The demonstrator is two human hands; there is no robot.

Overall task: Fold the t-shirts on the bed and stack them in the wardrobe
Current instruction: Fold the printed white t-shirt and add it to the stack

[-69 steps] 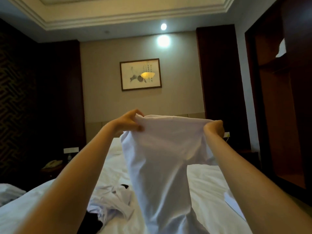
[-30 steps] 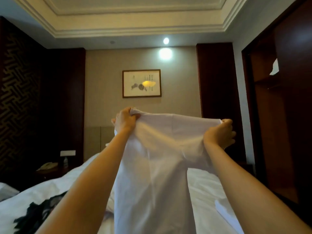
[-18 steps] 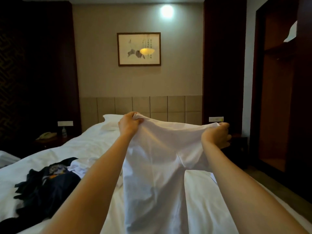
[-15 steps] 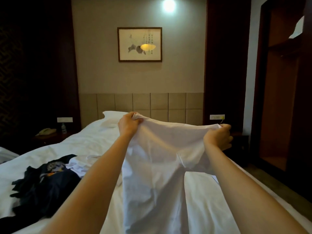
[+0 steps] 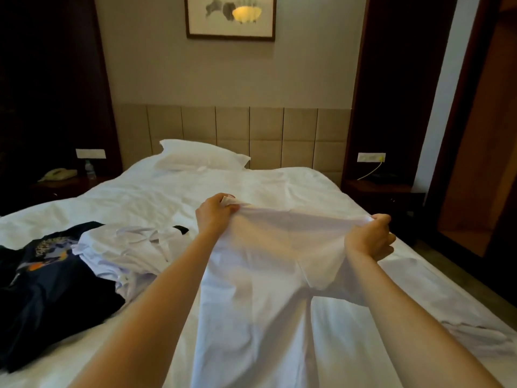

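The left hand (image 5: pixel 214 217), just above the middle of the frame, is clenched around one top corner of a white t-shirt (image 5: pixel 260 289), fingers curled into the bunched cloth. The right hand (image 5: pixel 368 238), to the right of centre, pinches the opposite corner in a closed fist. Between the two hands the top edge of the shirt is pulled taut, and the rest of the cloth hangs down toward the lower middle of the frame, where it meets the white bed (image 5: pixel 167 197). Both bare forearms reach in from the bottom edge.

To the left of the left forearm lies a crumpled pile of white garments (image 5: pixel 126 253), and just beside it, at the left edge, a dark t-shirt with a coloured print (image 5: pixel 50 278) is spread on the bed. A white pillow (image 5: pixel 201 156) rests at the head of the bed against the padded headboard (image 5: pixel 251 133). A framed picture (image 5: pixel 230 16) hangs at the top centre. The wooden wardrobe (image 5: pixel 486 163) stands open at the right edge.
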